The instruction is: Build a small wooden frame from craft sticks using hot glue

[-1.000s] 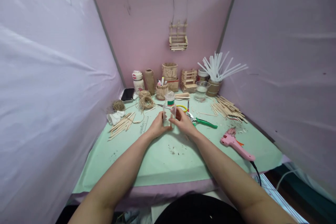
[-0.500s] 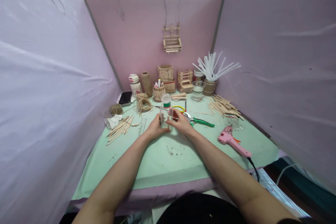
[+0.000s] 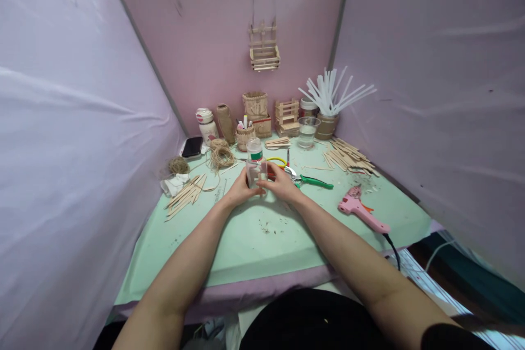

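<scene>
Both my hands are wrapped around a clear plastic container (image 3: 256, 173) over the middle of the table. My left hand (image 3: 240, 188) grips its left side, and my right hand (image 3: 282, 183) holds the right side, thumbs towards the front. A clear-topped bottle with a green label (image 3: 255, 152) shows directly above and behind the container; whether the two are separate I cannot tell. Just past my right hand lie a yellow-handled tool (image 3: 277, 162) and green-handled cutters (image 3: 315, 181). Small crumbs (image 3: 268, 226) are scattered in front of the hands.
A pink glue gun (image 3: 363, 212) with a black cord lies right. Wooden sticks (image 3: 350, 156) are piled behind it, with more sticks (image 3: 185, 197) left. Twine (image 3: 221, 156), a phone (image 3: 192, 147), a water cup (image 3: 307, 132) and white glue sticks (image 3: 328, 93) stand or lie farther back.
The camera view has tipped slightly downward, so the scene sits higher in the picture. Both hands keep hold of the clear container, which appears slightly turned or shifted.
</scene>
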`<state>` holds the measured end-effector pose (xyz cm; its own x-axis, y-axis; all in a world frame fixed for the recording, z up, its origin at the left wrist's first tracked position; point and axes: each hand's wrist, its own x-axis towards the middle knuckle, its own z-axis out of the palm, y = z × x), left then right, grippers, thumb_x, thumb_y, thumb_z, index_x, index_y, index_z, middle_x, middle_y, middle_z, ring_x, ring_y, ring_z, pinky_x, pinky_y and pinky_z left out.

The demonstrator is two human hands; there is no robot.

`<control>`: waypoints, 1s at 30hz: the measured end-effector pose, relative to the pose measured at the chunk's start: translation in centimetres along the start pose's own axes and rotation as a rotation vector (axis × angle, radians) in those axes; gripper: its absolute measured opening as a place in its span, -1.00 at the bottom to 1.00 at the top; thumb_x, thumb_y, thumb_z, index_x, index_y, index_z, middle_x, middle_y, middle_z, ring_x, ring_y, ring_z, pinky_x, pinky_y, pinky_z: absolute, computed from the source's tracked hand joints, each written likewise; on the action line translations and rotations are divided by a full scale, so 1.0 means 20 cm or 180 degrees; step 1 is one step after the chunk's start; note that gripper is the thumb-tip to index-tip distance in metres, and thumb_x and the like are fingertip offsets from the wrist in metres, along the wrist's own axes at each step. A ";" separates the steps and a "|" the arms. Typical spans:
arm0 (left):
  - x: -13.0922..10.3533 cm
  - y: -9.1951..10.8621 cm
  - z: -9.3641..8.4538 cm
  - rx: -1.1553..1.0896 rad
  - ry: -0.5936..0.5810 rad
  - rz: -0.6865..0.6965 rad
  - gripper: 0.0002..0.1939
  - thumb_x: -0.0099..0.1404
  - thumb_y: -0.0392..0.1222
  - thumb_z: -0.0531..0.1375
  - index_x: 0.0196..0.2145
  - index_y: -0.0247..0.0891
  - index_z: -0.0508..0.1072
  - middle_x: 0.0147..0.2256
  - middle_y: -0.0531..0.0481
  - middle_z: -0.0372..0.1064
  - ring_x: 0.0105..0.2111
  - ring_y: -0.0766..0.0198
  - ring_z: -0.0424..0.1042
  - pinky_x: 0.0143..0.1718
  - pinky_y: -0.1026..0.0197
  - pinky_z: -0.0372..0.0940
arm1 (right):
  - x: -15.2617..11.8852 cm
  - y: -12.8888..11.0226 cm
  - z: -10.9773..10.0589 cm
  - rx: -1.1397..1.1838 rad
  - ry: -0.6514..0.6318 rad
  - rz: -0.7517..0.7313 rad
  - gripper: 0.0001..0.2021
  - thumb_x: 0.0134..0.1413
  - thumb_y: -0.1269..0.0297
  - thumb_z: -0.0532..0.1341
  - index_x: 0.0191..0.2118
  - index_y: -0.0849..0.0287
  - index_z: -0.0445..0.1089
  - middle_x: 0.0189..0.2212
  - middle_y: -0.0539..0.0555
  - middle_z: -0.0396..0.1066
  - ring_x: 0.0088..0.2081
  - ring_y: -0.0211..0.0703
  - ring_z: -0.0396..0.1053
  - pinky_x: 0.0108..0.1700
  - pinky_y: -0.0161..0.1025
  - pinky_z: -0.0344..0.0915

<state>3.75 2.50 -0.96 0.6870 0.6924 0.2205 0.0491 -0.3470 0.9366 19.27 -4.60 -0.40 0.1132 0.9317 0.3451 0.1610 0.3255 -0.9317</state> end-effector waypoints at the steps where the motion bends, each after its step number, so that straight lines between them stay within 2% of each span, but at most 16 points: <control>1: 0.00 0.00 0.00 0.0034 0.0007 -0.0004 -0.12 -0.09 -0.19 0.43 0.14 -0.26 0.12 -0.01 -0.18 0.33 -0.02 0.06 0.39 0.02 0.02 0.29 | 0.00 0.00 0.00 0.0006 0.0008 0.0008 -0.44 -0.16 0.25 0.38 0.03 0.12 0.28 -0.01 0.12 0.40 0.01 -0.07 0.39 0.08 -0.09 0.31; 14: 0.00 0.00 0.00 0.0136 0.0021 -0.0021 -0.17 -0.09 -0.23 0.43 0.09 -0.25 0.14 -0.05 -0.13 0.34 -0.04 0.08 0.40 0.01 0.03 0.29 | 0.00 0.01 0.00 -0.0010 0.0041 0.0051 -0.43 -0.16 0.24 0.39 0.04 0.11 0.27 0.04 0.12 0.38 0.04 -0.08 0.36 0.08 -0.10 0.31; 25: -0.01 0.00 0.00 0.0306 0.0040 -0.0069 -0.17 -0.09 -0.20 0.42 0.09 -0.23 0.14 -0.05 -0.10 0.35 -0.04 0.09 0.39 0.00 0.04 0.30 | 0.00 0.01 0.00 -0.0016 0.0065 0.0039 -0.43 -0.19 0.24 0.39 0.03 0.10 0.28 -0.01 0.11 0.40 0.02 -0.07 0.38 0.07 -0.09 0.32; 30: 0.00 -0.01 0.00 0.0163 0.0027 0.0001 -0.17 -0.08 -0.20 0.41 0.10 -0.24 0.12 -0.04 -0.12 0.35 -0.05 0.10 0.40 -0.01 0.05 0.30 | 0.00 0.03 0.00 -0.0007 0.0089 0.0067 -0.40 -0.18 0.25 0.39 0.06 0.10 0.27 0.03 0.13 0.39 0.05 -0.04 0.37 0.10 -0.06 0.30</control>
<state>3.69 2.49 -1.20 0.6810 0.6974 0.2233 0.0860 -0.3790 0.9214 19.31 -4.33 -0.88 0.1439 0.9335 0.3285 0.1605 0.3055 -0.9386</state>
